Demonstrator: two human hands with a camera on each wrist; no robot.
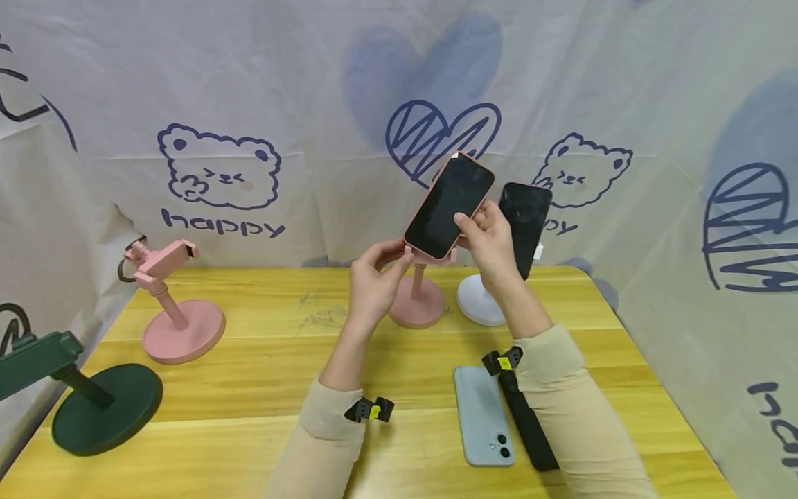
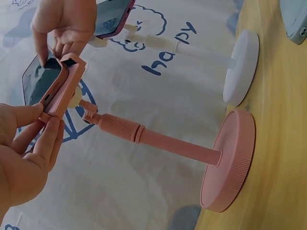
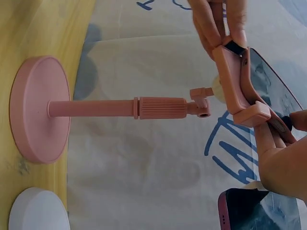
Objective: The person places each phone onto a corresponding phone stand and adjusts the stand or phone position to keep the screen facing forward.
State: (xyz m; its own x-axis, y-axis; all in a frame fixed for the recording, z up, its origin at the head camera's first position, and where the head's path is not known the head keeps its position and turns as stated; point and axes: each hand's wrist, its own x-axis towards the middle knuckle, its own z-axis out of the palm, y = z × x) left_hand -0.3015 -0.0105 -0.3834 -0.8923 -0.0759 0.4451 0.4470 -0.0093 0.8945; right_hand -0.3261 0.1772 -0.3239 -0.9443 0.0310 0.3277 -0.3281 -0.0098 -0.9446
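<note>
Your right hand [image 1: 492, 239] pinches the phone [image 1: 447, 201], thumb on its screen, while your left hand [image 1: 370, 277] grips one end of the pink clamp [image 3: 230, 79]. The phone sits slanted at that clamp, atop the nearer pink stand [image 1: 416, 305] by the table's [image 1: 249, 416] far edge. The step in hand looks like fitting phone to clamp; the next move seems to call for settling it squarely between the clamp's ends — left hand easing its end snug, right hand bearing the weight until it grips. Beyond that, you have three phones: yours, a second phone [image 1: 522, 222] up on the white stand [image 1: 480, 301], and the blue phone [image 1: 483, 416] flat on the table. Stands come to four — two pink, counting the other pink stand [image 1: 183, 333], one white, one green stand [image 1: 112, 409]. One black thing [image 1: 526, 423] lies partly under your right arm; I can't tell what it is.
</note>
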